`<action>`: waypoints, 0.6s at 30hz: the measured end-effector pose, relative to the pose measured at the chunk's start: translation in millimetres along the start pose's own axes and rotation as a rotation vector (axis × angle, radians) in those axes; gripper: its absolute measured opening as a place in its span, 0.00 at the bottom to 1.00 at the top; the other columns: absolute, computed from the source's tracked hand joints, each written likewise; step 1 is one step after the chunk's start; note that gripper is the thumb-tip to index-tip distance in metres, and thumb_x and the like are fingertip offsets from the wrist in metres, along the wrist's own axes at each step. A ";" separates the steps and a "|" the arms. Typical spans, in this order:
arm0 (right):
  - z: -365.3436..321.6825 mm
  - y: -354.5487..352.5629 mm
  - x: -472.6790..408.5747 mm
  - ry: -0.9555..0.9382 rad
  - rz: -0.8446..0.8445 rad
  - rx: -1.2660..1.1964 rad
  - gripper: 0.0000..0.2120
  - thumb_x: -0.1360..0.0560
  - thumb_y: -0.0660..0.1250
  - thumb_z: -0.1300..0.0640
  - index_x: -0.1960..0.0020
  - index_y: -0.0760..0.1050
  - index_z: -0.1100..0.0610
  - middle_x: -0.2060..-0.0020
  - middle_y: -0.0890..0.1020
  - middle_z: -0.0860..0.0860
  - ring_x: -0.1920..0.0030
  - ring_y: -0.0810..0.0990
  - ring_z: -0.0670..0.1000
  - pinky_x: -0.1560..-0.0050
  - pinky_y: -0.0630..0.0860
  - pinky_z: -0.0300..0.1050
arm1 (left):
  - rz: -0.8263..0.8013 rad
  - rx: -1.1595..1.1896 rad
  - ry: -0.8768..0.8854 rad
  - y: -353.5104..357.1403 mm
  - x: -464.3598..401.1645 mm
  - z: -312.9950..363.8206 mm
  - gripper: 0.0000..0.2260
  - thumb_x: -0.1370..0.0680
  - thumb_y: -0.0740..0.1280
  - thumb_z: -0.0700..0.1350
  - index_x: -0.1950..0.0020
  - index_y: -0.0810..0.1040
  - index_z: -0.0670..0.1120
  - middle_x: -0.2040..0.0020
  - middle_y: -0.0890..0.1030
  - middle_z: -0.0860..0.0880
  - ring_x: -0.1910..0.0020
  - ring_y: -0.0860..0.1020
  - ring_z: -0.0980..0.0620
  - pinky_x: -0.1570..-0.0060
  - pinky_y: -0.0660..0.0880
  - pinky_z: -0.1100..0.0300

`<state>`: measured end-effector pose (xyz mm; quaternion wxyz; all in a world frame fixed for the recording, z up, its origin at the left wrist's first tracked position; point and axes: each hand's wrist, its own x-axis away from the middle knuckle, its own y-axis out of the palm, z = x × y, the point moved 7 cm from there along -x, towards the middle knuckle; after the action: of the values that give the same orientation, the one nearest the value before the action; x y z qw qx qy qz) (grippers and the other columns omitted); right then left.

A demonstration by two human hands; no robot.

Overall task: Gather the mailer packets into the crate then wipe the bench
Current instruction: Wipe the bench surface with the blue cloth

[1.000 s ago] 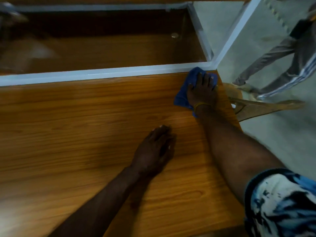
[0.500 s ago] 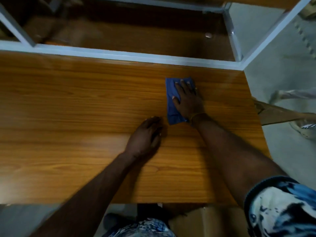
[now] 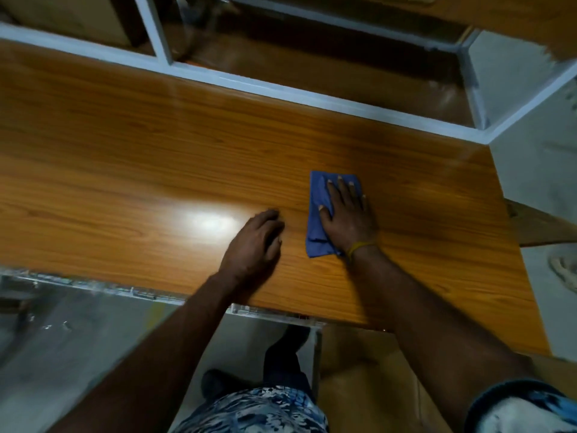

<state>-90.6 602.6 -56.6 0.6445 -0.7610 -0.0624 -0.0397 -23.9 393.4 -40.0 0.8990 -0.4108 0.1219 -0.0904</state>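
Flat beneath right grip (image 3: 346, 214): cloth (image 3: 318, 214).

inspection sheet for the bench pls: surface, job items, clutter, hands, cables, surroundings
Surface: wooden bench, glossy, light glare left of centre.
Job's things: blue cloth flat on the bench; no mailer packets or crate seen.
Clutter: nothing seen on the bench top.
Hands: right hand presses flat on the cloth, fingers straight; left hand rests on bare wood beside it, holding nothing.
Cables: nothing seen.
Surroundings: grey metal frame along the far edge, cardboard box below the near edge.
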 end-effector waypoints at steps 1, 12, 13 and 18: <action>-12.0 4.0 7.1 0.012 0.002 -0.001 0.30 0.17 0.49 0.41 0.19 0.45 0.48 0.20 0.44 0.48 0.20 0.42 0.52 0.22 0.43 0.58 | 0.015 0.002 -0.008 -7.4 7.8 -7.0 0.14 0.22 0.66 0.43 0.36 0.78 0.44 0.29 0.72 0.47 0.31 0.70 0.49 0.36 0.69 0.57; -179.9 43.2 63.0 -0.054 0.081 -0.046 0.31 0.19 0.50 0.42 0.19 0.49 0.52 0.20 0.49 0.51 0.20 0.45 0.55 0.22 0.46 0.61 | 0.075 -0.016 -0.162 -86.5 85.6 -105.3 0.15 0.22 0.66 0.42 0.36 0.78 0.40 0.30 0.73 0.44 0.35 0.75 0.43 0.41 0.76 0.51; -193.3 45.9 64.4 -0.064 0.079 -0.047 0.31 0.19 0.50 0.42 0.19 0.49 0.52 0.20 0.49 0.52 0.20 0.45 0.55 0.22 0.45 0.61 | 0.088 -0.014 -0.182 -95.1 92.9 -112.2 0.14 0.22 0.66 0.41 0.36 0.78 0.40 0.30 0.73 0.43 0.35 0.75 0.43 0.41 0.76 0.50; -245.8 55.7 66.5 -0.111 0.060 -0.031 0.31 0.18 0.51 0.43 0.19 0.48 0.53 0.20 0.48 0.53 0.20 0.45 0.56 0.22 0.45 0.61 | 0.156 -0.010 -0.274 -132.1 123.3 -147.6 0.14 0.21 0.65 0.40 0.35 0.77 0.39 0.30 0.72 0.42 0.37 0.76 0.43 0.40 0.75 0.50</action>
<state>-11.8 354.2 -60.7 0.6289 -0.7736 -0.0745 0.0208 42.2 169.9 -50.8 0.9095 -0.4129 0.0301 0.0374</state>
